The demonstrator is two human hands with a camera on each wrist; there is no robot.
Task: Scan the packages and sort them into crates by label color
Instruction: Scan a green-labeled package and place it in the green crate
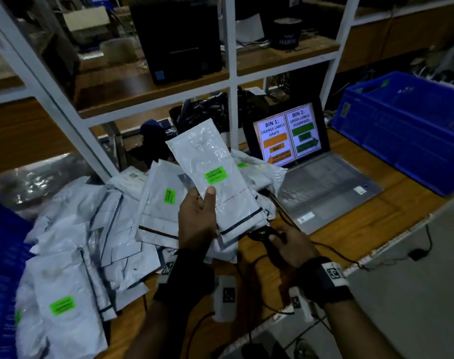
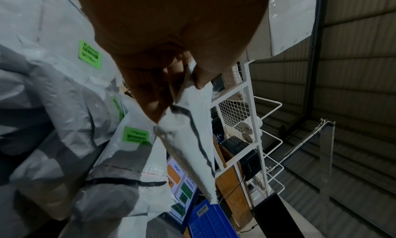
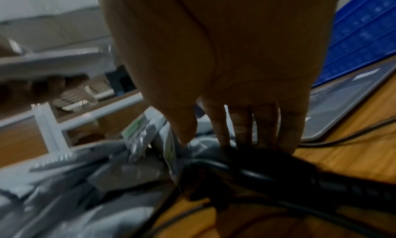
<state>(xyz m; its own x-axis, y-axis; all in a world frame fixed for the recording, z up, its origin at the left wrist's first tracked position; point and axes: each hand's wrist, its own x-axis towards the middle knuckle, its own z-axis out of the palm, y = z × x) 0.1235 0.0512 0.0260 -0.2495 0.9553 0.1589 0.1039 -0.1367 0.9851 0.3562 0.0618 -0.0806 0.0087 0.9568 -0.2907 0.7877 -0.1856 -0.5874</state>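
Left hand [image 1: 196, 218]: centre of the head view, raised above the pile, thumb over the front and fingers behind, pinching a white package [image 1: 215, 174] upright.
Held package: green label [image 1: 215, 174] facing up, just above the thumb.
Right hand [image 1: 289, 244]: lower right of centre, fingers on a black scanner [image 1: 262, 233] low on the wooden table [image 1: 371, 211]; whether curled round it, cannot tell.
Pile of packages [image 1: 91, 229]: lower left, several with green labels.
Blue crate [image 1: 407, 128]: upper right, beside the laptop [image 1: 311, 164].
Second blue crate [image 1: 0, 268]: left edge.
Laptop screen: bin 1 orange labels, bin 2 green labels.
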